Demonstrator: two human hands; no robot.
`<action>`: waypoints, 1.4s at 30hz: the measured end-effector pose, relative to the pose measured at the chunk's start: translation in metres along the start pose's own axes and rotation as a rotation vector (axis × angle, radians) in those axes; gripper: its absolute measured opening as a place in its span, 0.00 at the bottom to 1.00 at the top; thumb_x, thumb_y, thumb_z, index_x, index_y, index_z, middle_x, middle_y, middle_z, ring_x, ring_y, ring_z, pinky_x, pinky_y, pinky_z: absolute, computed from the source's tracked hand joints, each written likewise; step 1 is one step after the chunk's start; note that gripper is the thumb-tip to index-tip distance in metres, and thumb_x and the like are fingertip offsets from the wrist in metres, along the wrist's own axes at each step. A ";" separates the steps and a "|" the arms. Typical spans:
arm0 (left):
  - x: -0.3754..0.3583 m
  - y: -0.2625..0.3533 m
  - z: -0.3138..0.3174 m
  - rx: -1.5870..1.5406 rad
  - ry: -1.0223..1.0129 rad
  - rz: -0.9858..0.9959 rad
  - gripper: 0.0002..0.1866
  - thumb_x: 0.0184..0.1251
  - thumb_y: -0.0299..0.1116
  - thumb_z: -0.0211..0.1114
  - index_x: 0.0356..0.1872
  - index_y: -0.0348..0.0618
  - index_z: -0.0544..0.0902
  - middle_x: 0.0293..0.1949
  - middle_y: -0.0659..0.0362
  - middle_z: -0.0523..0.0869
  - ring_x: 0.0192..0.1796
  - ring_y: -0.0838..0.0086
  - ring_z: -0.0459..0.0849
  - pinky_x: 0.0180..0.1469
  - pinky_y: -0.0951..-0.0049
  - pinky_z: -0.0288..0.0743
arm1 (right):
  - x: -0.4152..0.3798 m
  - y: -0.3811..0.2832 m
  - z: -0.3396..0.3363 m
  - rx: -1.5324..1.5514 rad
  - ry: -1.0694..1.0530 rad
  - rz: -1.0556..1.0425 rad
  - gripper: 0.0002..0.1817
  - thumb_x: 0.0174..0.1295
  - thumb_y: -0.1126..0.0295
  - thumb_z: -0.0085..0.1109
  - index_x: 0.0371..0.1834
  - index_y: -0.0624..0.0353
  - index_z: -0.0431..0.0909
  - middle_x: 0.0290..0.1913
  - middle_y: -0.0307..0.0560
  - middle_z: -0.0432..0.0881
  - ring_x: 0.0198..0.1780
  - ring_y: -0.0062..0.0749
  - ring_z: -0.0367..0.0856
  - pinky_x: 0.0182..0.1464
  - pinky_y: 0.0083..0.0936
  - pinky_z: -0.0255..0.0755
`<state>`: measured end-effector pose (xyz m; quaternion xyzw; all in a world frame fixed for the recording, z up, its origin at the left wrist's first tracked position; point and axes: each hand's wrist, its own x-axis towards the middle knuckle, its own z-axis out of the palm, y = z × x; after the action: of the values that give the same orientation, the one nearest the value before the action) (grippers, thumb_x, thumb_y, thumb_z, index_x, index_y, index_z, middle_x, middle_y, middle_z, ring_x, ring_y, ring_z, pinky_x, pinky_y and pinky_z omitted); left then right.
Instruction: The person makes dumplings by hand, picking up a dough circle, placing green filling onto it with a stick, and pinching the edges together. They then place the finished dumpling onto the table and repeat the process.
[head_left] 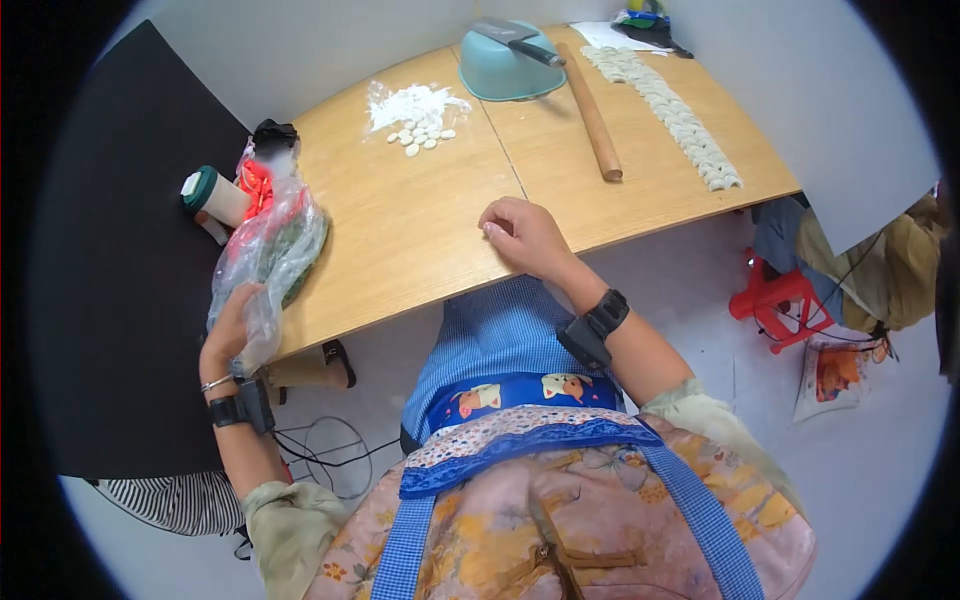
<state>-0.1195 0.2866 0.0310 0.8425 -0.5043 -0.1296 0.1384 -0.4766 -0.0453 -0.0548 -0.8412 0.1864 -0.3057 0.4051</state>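
My left hand point(232, 325) grips the lower end of a clear plastic bag point(270, 245) with something green inside, lying at the left edge of the wooden table point(400, 230). My right hand point(522, 235) rests on the table's near edge, fingers curled, holding nothing. Both wrists wear black bands.
A flour pile with small dough pieces point(415, 110), a teal bowl point(505, 65) with a cleaver on it, a rolling pin point(592, 115) and a long row of folded dumplings point(680, 115) lie on the far side. A green-capped cup point(212, 195) and red bag stand left. A red stool point(780, 300) is right.
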 end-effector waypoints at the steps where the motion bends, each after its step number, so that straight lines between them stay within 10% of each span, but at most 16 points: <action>1: -0.003 0.004 -0.006 -0.039 -0.034 -0.019 0.32 0.46 0.18 0.64 0.59 0.39 0.76 0.62 0.46 0.75 0.69 0.56 0.70 0.72 0.68 0.58 | 0.000 -0.001 0.000 0.002 -0.003 0.003 0.09 0.61 0.70 0.55 0.37 0.63 0.81 0.33 0.47 0.82 0.34 0.32 0.79 0.40 0.27 0.73; 6: -0.010 0.064 -0.042 0.053 0.221 -0.001 0.28 0.42 0.19 0.61 0.52 0.36 0.78 0.52 0.49 0.80 0.59 0.59 0.78 0.64 0.67 0.68 | 0.000 0.001 0.001 0.045 -0.003 0.019 0.09 0.60 0.68 0.56 0.34 0.62 0.82 0.33 0.49 0.82 0.35 0.41 0.80 0.40 0.34 0.73; 10: 0.056 0.162 -0.036 -0.068 0.419 0.263 0.13 0.61 0.28 0.64 0.45 0.33 0.79 0.41 0.51 0.83 0.49 0.65 0.83 0.55 0.70 0.73 | 0.002 -0.001 0.002 -0.023 -0.031 0.025 0.08 0.60 0.69 0.56 0.33 0.62 0.81 0.31 0.49 0.81 0.34 0.42 0.79 0.39 0.35 0.73; 15: 0.233 0.189 0.048 -0.145 0.444 0.572 0.18 0.69 0.40 0.61 0.52 0.36 0.81 0.49 0.49 0.84 0.53 0.58 0.82 0.58 0.64 0.73 | 0.004 -0.003 0.002 -0.047 -0.008 -0.048 0.04 0.57 0.72 0.58 0.31 0.61 0.80 0.29 0.50 0.80 0.34 0.44 0.79 0.38 0.36 0.72; 20: 0.342 0.157 0.129 0.035 0.420 0.314 0.24 0.70 0.49 0.54 0.58 0.42 0.79 0.61 0.47 0.78 0.63 0.52 0.74 0.65 0.56 0.67 | 0.007 0.001 0.006 -0.087 0.005 -0.089 0.02 0.55 0.74 0.59 0.30 0.60 0.79 0.28 0.49 0.79 0.34 0.44 0.78 0.38 0.36 0.72; 32: 0.246 0.175 0.158 -0.022 0.320 0.655 0.23 0.75 0.41 0.48 0.63 0.37 0.73 0.63 0.44 0.76 0.68 0.51 0.69 0.71 0.57 0.59 | 0.076 0.022 -0.012 0.035 -0.055 0.020 0.11 0.57 0.72 0.56 0.42 0.60 0.79 0.39 0.53 0.81 0.43 0.48 0.80 0.47 0.37 0.74; 34: 0.232 0.177 0.158 -0.062 0.284 0.676 0.23 0.77 0.40 0.47 0.64 0.36 0.72 0.62 0.46 0.77 0.67 0.53 0.71 0.70 0.59 0.61 | 0.112 0.034 -0.013 -0.206 0.024 -0.260 0.16 0.57 0.72 0.54 0.49 0.63 0.77 0.45 0.56 0.81 0.51 0.50 0.78 0.54 0.39 0.73; 36: 0.224 0.179 0.158 -0.696 0.229 0.453 0.21 0.77 0.38 0.46 0.60 0.35 0.75 0.58 0.44 0.79 0.62 0.54 0.75 0.65 0.61 0.66 | 0.131 0.055 -0.003 -0.235 -0.006 -0.253 0.18 0.56 0.73 0.53 0.52 0.63 0.76 0.47 0.56 0.80 0.53 0.50 0.77 0.56 0.39 0.72; 42: 0.221 0.164 0.153 -0.841 0.142 0.324 0.23 0.81 0.42 0.43 0.61 0.34 0.75 0.59 0.52 0.79 0.61 0.68 0.76 0.65 0.70 0.66 | 0.143 0.079 0.005 -0.194 -0.144 -0.293 0.22 0.54 0.77 0.50 0.54 0.63 0.76 0.49 0.55 0.81 0.54 0.49 0.77 0.58 0.38 0.71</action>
<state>-0.2062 0.0008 -0.0690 0.6301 -0.5223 -0.2416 0.5214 -0.3716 -0.1702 -0.0682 -0.9142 0.0609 -0.2809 0.2857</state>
